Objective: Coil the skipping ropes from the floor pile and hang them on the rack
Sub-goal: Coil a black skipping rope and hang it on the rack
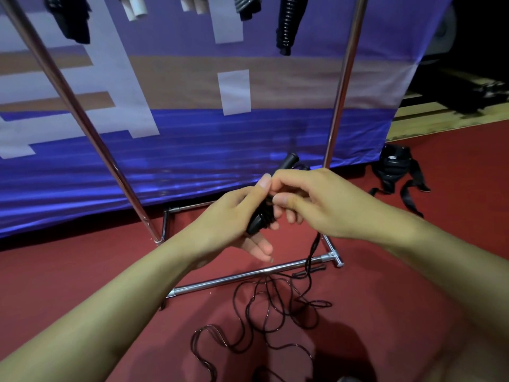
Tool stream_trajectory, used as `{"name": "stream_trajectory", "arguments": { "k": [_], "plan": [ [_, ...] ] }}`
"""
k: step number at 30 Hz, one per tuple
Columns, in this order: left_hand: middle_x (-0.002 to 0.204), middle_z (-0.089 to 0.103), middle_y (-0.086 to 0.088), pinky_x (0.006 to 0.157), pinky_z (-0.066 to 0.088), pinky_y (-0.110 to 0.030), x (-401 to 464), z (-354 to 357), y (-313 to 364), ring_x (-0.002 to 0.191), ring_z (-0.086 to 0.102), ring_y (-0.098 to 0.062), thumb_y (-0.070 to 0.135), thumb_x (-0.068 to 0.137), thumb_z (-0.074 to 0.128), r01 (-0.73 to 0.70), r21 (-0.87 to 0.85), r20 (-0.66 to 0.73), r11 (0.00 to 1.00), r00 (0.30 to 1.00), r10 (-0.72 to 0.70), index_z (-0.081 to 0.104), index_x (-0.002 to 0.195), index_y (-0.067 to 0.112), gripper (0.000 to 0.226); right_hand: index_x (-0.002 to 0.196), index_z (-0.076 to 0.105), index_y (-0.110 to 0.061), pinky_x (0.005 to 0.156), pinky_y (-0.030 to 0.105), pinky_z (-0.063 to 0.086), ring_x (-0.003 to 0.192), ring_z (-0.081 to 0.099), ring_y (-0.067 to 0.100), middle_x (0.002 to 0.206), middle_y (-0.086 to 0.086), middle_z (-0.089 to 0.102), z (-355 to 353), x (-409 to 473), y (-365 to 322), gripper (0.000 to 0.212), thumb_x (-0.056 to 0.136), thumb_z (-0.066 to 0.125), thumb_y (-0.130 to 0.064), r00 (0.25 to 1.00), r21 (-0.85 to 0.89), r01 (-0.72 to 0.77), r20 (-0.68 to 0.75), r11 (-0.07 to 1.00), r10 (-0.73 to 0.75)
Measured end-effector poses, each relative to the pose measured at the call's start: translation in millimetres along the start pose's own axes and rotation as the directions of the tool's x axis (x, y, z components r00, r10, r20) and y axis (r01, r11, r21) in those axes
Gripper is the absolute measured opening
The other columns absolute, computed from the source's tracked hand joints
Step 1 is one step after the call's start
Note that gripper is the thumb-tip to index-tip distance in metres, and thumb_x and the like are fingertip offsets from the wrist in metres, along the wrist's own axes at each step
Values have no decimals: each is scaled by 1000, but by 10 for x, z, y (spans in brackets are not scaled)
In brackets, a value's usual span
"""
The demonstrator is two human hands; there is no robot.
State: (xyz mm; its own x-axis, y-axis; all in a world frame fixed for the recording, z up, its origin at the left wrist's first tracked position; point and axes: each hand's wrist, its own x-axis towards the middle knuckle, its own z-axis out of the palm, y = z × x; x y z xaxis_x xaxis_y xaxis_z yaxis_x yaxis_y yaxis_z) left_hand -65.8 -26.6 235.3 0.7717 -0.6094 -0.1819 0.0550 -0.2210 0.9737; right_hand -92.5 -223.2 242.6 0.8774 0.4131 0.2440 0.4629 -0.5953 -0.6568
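Rack base bar point(248, 274) crosses loose rope point(264, 312) on floor.

Rope handles between the fingers point(286, 201), rack behind.
Loose rope point(264, 312) lay on the floor point(68, 271) below the fingers; the rack's base bar point(248, 275) crossed beneath them, a strapped bag point(396, 172) lay far right.

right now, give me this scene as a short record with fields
left hand: grips black rope handles
right hand: pinches cord at the handles
cord: hangs from the hands to loose loops on the red floor
rack: chrome, base bar beside the loops
already hung: coiled ropes at top
stage: coiling, not yet hung
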Motion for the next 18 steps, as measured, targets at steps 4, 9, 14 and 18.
{"name": "stream_trajectory", "arguments": {
  "k": [4, 9, 14, 18],
  "plan": [
    [85, 65, -13, 63, 61, -42, 32, 44, 1, 61, 63, -29, 50, 108, 33, -25, -112, -43, 993, 999, 21, 63, 97, 4, 56, 100, 65, -8, 67, 21, 56, 68, 72, 12, 74, -3, 69, 40, 12, -25, 5, 102, 61, -10, 992, 17, 31, -119, 999, -29],
    [79, 65, -20, 53, 55, -35, 108, 12, -16, 58, 58, -26, 39, 112, 31, -104, -101, -143, 989, 986, 89, 57, 106, -12, 57, 95, 57, -16, 59, 20, 50, 55, 67, 13, 65, -8, 70, 184, 7, -93, 13, 103, 60, -26, 979, -11, -49, -199, 999, 46],
    [74, 66, -11, 50, 48, -29, 127, -66, -36, 58, 57, -22, 31, 112, 38, -102, -93, -219, 990, 972, 80, 56, 97, 3, 37, 107, 53, -17, 65, 18, 45, 70, 64, 4, 74, -13, 69, 151, 8, -28, 4, 104, 55, -19, 994, -115, -31, -105, 993, 19],
    [85, 65, -18, 49, 45, -27, 96, -138, -35, 62, 57, -21, 35, 108, 48, -104, -53, -153, 993, 984, 95, 62, 98, 8, 32, 104, 53, -19, 64, 16, 38, 67, 58, 8, 74, -11, 67, 143, 10, -2, 2, 106, 51, -19, 996, -80, -73, -60, 994, 68]
  ]
}}
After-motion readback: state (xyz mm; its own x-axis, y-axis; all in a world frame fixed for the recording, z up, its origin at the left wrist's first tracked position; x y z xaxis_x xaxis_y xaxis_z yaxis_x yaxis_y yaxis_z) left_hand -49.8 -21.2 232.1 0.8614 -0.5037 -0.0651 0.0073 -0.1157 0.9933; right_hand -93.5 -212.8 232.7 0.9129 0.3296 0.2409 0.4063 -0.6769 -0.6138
